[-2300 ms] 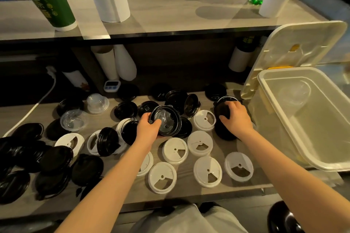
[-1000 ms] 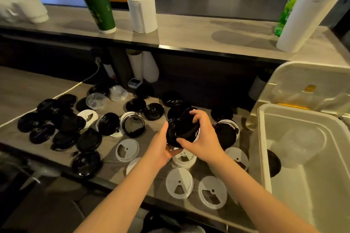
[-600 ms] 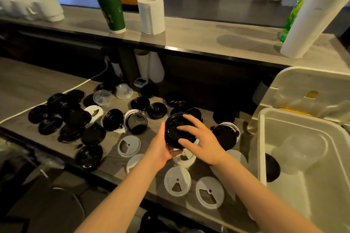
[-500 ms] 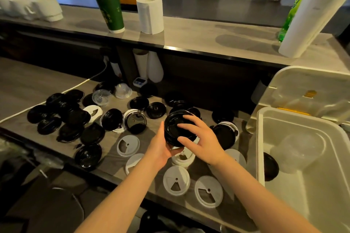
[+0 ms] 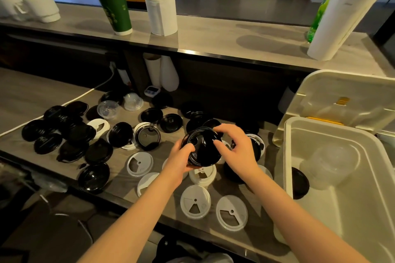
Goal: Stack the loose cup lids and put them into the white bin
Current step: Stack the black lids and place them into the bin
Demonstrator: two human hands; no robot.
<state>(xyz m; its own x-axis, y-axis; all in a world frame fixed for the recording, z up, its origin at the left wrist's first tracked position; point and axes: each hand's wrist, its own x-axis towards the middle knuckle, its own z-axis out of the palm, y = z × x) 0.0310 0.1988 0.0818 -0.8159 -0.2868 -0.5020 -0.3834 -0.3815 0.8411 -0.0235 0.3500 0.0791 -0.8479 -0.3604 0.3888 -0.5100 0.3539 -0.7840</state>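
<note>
A stack of black cup lids (image 5: 202,147) is held above the lower counter between both hands. My left hand (image 5: 181,160) grips its lower left rim, thumb over the top. My right hand (image 5: 237,149) has curled fingertips on the stack's upper and right rim. Several loose black lids (image 5: 72,134) lie at the left, and several white lids (image 5: 195,202) lie in front. The white bin (image 5: 333,215) stands open at the right, with one black lid (image 5: 300,182) and clear lids (image 5: 333,164) inside.
The bin's hinged cover (image 5: 344,100) stands up behind it. On the upper counter are a green cup stack (image 5: 113,5), a paper towel roll (image 5: 162,14), a tall white cup stack (image 5: 346,10) and a green bottle (image 5: 320,6). A white cable (image 5: 92,89) runs across at the left.
Both hands brought their black lids together into one stack, lifted off the counter. In the last half second the right hand's fingers shifted along the stack's rim; the stack stays in the same place.
</note>
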